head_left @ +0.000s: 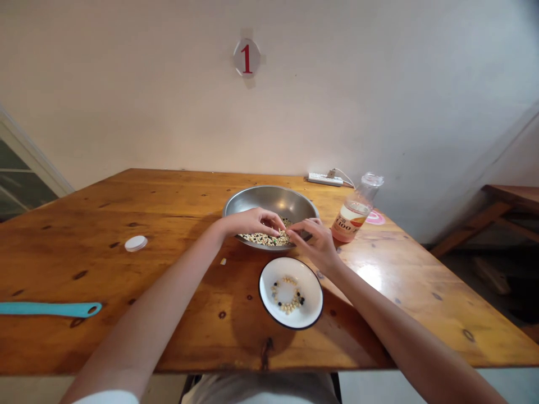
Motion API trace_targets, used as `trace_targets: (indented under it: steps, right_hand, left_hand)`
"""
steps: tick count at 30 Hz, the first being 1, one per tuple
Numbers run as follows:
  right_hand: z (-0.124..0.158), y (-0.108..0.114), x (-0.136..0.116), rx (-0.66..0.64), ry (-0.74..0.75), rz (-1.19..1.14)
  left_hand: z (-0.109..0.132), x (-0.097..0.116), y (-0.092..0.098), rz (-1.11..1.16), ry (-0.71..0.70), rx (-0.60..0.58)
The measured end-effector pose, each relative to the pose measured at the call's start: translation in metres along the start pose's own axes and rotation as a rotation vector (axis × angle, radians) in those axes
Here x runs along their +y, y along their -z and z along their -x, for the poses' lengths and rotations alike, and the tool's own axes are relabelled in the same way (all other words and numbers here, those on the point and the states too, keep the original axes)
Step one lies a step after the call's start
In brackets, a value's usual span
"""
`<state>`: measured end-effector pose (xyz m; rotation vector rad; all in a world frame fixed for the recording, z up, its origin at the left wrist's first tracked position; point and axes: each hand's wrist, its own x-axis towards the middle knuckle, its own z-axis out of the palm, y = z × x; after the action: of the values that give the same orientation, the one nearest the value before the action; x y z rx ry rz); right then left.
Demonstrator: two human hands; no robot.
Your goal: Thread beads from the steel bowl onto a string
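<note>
A steel bowl (pixel 269 197) on the wooden table holds many small pale and dark beads or beans (pixel 266 239). My left hand (pixel 256 221) reaches over the bowl from the left, its fingers curved and their tips close together. From the right, my right hand (pixel 314 238) meets it above the bowl, thumb and forefinger pinched. Whatever lies between the fingertips is too small to make out. Nearer to me stands a white dish with a dark rim (pixel 309 311), and a ring of pale and black pieces (pixel 290 307) lies in it.
Right of the bowl stands a bottle of pink liquid (pixel 351 216), beside a pink round thing (pixel 375 217). A power strip (pixel 325 179) lies at the table's back edge. On the left are a white lid (pixel 136 243) and a turquoise handle (pixel 50 309); a small pale scrap (pixel 223 261) lies nearer the bowl.
</note>
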<state>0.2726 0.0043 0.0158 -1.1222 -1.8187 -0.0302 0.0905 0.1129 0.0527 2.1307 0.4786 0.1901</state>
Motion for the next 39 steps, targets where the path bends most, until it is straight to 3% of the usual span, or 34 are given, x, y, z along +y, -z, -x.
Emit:
trace_targets:
  steps: [12,18,25,30,39]
  right_hand:
    - [-0.001,0.0,-0.004,0.013,0.104,-0.04]
    - [-0.001,-0.001,-0.002,0.045,0.139,-0.057]
    - [-0.001,-0.001,-0.003,0.063,0.142,-0.042]
    - [-0.001,0.0,-0.006,0.077,0.193,-0.049]
    - [-0.002,0.001,-0.008,0.089,0.286,-0.079]
  left_hand:
    - [0.004,0.024,-0.004,-0.406,0.081,0.022]
    - [0.013,0.04,0.0,-0.414,0.087,0.016]
    - [0.025,0.061,-0.001,-0.472,0.151,-0.09]
    - [0.028,0.068,-0.003,-0.506,0.082,-0.061]
    - [0.033,0.073,-0.003,-0.484,0.041,-0.112]
